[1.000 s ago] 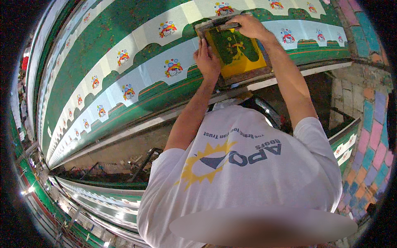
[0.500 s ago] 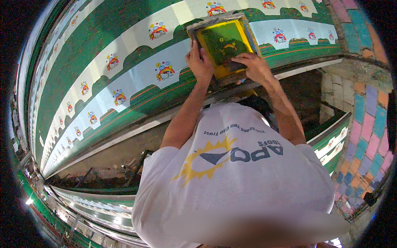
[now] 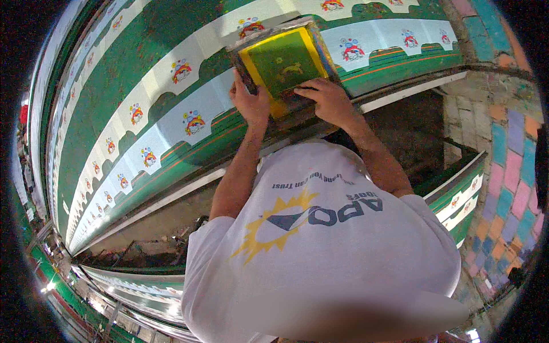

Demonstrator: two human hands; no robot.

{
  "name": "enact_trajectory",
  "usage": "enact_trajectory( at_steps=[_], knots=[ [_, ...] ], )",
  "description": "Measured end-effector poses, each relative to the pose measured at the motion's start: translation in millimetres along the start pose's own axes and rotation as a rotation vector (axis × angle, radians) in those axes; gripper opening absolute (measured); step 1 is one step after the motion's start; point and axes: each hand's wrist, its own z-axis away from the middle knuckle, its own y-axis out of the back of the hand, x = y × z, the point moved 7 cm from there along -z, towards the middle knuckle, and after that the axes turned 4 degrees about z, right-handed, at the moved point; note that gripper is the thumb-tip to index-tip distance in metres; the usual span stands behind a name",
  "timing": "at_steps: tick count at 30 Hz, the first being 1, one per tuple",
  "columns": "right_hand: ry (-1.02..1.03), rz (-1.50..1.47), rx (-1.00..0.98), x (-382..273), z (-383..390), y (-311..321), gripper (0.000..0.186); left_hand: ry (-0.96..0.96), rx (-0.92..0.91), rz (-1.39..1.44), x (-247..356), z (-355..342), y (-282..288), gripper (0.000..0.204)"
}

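Note:
A screen-printing frame, with a yellow-edged green mesh and a faint design, lies tilted on the green table over a row of pale fabric pieces. My left hand grips the frame's left edge, fingers wrapped along it. My right hand is closed on a dark squeegee, partly hidden by my fingers, low on the mesh near the frame's lower right. Small rainbow-and-character prints mark the pale pieces to the left and right of the frame.
The long green table curves away leftward with rows of printed pieces. A pale rail runs along its near edge, above a dark gap. Another table with printed pieces stands at lower right, beside a painted multicoloured block floor.
The frame and both hands have moved left in view. My right hand, with the squeegee, has come down from the top of the mesh to its lower part.

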Motion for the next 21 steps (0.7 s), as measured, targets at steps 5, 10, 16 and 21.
enact_trajectory(
  at_steps=[5, 10, 16, 21],
  knots=[
    [0.014, 0.028, 0.015, 80, 27, 50, 0.068, -0.035, -0.005, 0.046, 63, 9, -82, 0.089],
    [-0.046, -0.018, -0.031, 159, 51, 82, 0.069, 0.036, 0.032, 0.240, 103, 19, -154, 0.088],
    [-0.027, 0.002, -0.025, 191, 53, 89, 0.063, 0.056, -0.043, 0.201, 101, 15, -188, 0.080],
    [0.007, 0.014, -0.106, 188, 36, 93, 0.053, 0.081, -0.053, 0.230, 103, 9, -186, 0.071]
  ],
)
